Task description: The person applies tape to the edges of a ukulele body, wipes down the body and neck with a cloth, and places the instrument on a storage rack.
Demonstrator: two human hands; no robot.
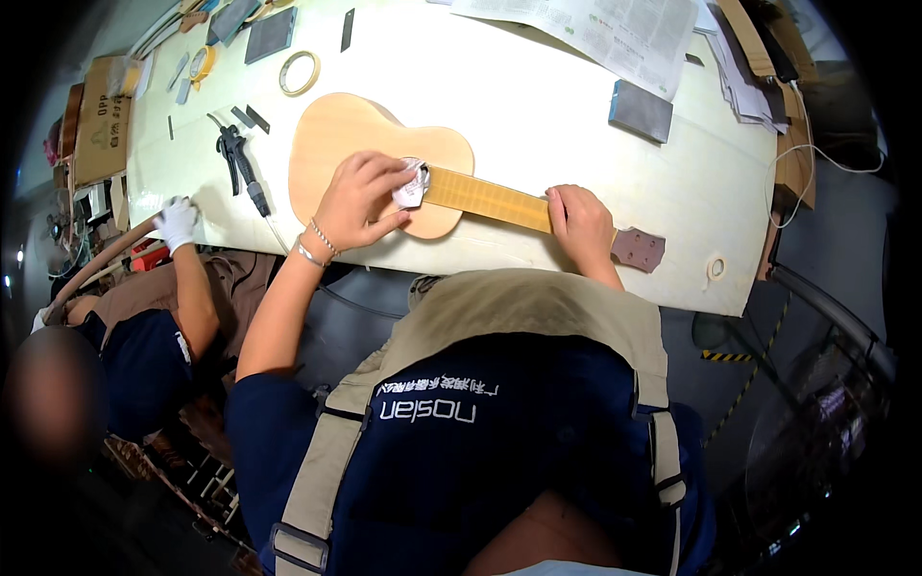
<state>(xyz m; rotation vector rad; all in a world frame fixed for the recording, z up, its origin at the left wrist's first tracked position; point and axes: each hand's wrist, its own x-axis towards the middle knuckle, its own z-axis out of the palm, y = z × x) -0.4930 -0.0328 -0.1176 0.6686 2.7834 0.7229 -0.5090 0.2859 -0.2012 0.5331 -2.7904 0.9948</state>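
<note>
A pale unfinished ukulele (331, 134) lies face up on the table, its neck pointing right. Yellowish tape appears to cover its fretboard (499, 204), and the headstock (640, 249) is reddish brown. My left hand (363, 200) is over the body, its fingertips closed on a crumpled piece of white printed paper (412, 182) at the soundhole. The paper hides most of the hole. Farther right, my right hand (582, 227) is wrapped round the neck near the headstock, with the thumb on top of the fretboard.
Left of the ukulele lies a black air blow gun (237, 163) with a hose. Behind are a tape roll (300, 73) and dark flat blocks (271, 35). A grey block (641, 110) sits by newspaper (595, 38). At left, a co-worker's gloved hand (177, 224) reaches to the table edge.
</note>
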